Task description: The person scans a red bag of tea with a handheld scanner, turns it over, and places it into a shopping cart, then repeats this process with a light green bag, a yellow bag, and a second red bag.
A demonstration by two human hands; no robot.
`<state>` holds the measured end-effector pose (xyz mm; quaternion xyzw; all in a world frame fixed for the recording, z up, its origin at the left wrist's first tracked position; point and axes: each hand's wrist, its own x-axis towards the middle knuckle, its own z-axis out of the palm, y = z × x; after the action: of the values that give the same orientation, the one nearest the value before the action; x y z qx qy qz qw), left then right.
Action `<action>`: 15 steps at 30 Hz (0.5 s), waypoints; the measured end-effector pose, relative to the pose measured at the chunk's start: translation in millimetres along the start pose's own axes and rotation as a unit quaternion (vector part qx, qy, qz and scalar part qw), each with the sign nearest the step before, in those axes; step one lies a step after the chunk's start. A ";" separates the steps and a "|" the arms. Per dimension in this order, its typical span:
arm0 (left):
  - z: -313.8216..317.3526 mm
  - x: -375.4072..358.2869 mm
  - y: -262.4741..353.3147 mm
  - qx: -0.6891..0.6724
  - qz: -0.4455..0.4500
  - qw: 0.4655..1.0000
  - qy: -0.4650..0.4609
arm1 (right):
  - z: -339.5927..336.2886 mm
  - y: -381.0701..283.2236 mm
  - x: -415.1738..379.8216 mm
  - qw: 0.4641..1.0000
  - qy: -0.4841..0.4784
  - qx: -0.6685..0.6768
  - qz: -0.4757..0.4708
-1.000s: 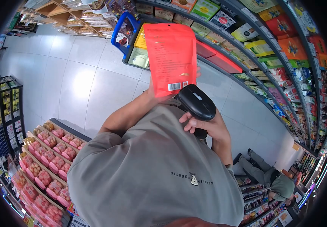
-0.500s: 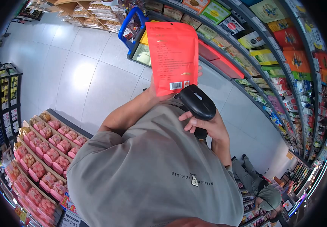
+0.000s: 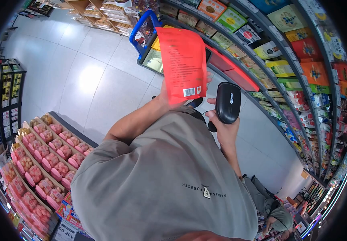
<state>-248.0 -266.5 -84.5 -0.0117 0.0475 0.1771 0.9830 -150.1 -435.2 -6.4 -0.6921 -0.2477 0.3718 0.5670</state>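
A red pouch (image 3: 183, 64) with printed text and a white barcode label near its lower edge is held up by my left hand (image 3: 164, 94). The pouch covers most of that hand's fingers; a few tips show past its right edge. To the right, my right hand (image 3: 226, 130) grips a black handheld barcode scanner (image 3: 228, 102) from below. The scanner is apart from the pouch, with a gap between them. Behind the pouch is a dark basket (image 3: 146, 66) with a blue handle (image 3: 131, 37), holding yellow and pale green packages.
Shelves of colourful packets (image 3: 280, 68) curve along the right. At lower left stands a tiered display of pink-lidded jars (image 3: 49, 160) with a price sign (image 3: 66, 231). Pale tiled floor (image 3: 113, 80) lies between. Another person (image 3: 280, 219) is at lower right.
My right hand has moved the scanner right and slightly up, away from the pouch's lower edge, and turned it more upright. The pouch has tilted a little in my left hand.
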 end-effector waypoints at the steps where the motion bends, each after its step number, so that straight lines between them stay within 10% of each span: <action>1: -2.6 0.6 -1.4 0.029 0.012 0.999 0.008 | 0.6 0.3 -1.1 1.000 0.000 -0.002 -0.001; 15: -15.2 0.7 -28.4 0.007 -0.004 0.999 -0.039 | 0.6 18.1 -6.7 0.994 -0.017 -0.039 -0.105</action>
<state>-238.8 -293.5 -99.4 0.0018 0.0107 0.1729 0.9849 -156.1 -444.3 -22.4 -0.6771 -0.3428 0.3122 0.5714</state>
